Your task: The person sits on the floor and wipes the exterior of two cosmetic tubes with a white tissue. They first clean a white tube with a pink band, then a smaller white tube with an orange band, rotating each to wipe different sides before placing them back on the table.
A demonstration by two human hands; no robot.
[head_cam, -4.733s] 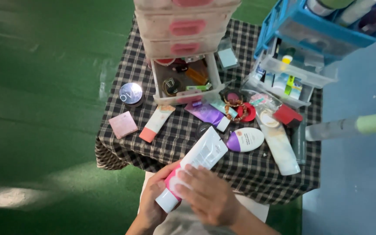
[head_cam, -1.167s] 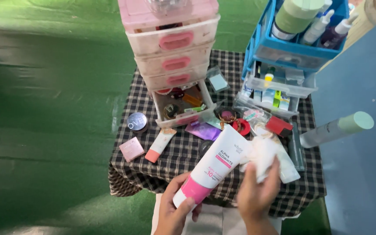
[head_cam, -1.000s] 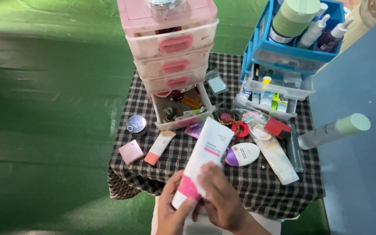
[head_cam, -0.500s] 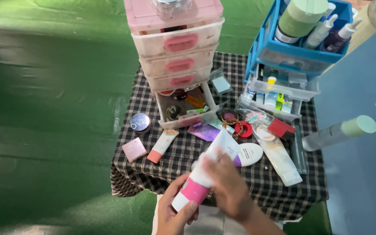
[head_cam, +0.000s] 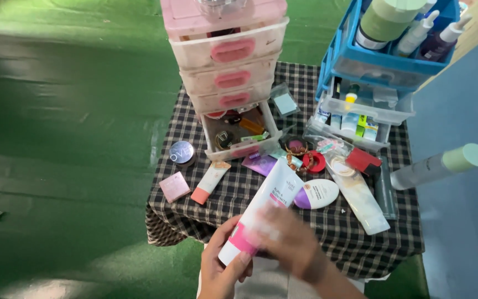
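My left hand [head_cam: 221, 271] grips the pink cap end of a white squeeze tube [head_cam: 276, 191] held over the near edge of a small table with a black-and-white checked cloth [head_cam: 327, 230]. My right hand [head_cam: 286, 243] lies over the tube's middle and is blurred by motion; whether it holds a white cloth cannot be made out. An oval purple-and-white container [head_cam: 316, 194] lies just right of the tube's far end.
A pink drawer unit [head_cam: 228, 55] has its bottom drawer [head_cam: 238, 133] pulled open. A blue drawer unit [head_cam: 383, 61] carries bottles on top. Cosmetics litter the cloth: round silver compact [head_cam: 181, 152], pink square compact [head_cam: 174, 186], peach tube [head_cam: 210, 181], long white tube [head_cam: 360, 199]. Green-capped bottle [head_cam: 441, 165] overhangs the right edge. Green floor lies around the table.
My right hand, which held a white cloth off to the right 1.2 s ago, came onto the tube and has been sliding along it. The left hand keeps its hold.
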